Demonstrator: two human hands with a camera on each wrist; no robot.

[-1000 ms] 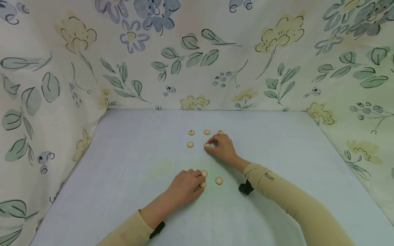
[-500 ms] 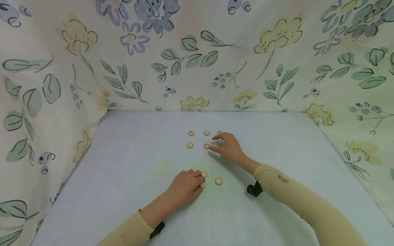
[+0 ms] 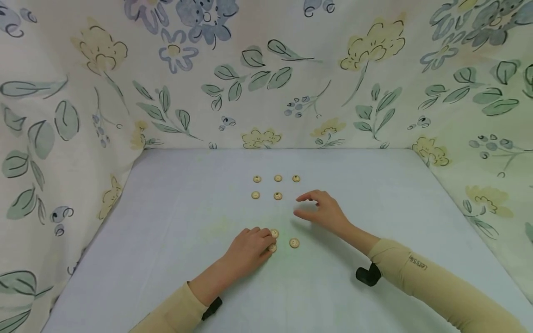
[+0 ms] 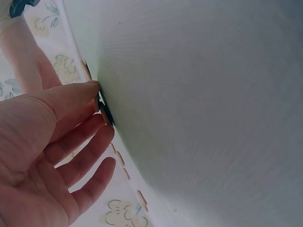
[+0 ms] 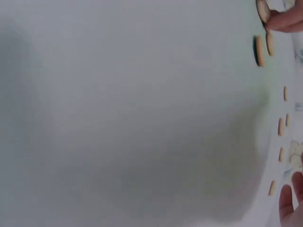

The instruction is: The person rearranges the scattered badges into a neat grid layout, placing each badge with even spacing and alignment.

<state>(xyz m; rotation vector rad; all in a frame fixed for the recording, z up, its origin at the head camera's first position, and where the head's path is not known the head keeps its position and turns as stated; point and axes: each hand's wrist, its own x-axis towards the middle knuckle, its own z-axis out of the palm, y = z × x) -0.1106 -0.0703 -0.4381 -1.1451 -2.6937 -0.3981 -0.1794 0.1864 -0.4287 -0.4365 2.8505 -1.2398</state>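
Note:
In the head view, my left hand rests low on the table, fingers bent at two round, light wooden buttons. The nearer button sits between thumb and fingers; the farther button lies by the fingertips. The left wrist view has thumb and index finger pinching a button seen edge-on. A separate button lies to the right. My right hand hovers with thumb and fingers apart, holding nothing. Just left of it lies a button, in the front row with another button.
A back row has a left button, a middle button and a right button. All lie on a white-covered table. A floral cloth rises behind and at both sides.
My right hand has let go of the front-row button and drawn back to the right and nearer, uncovering the back row's right button. My left hand has stayed in place.

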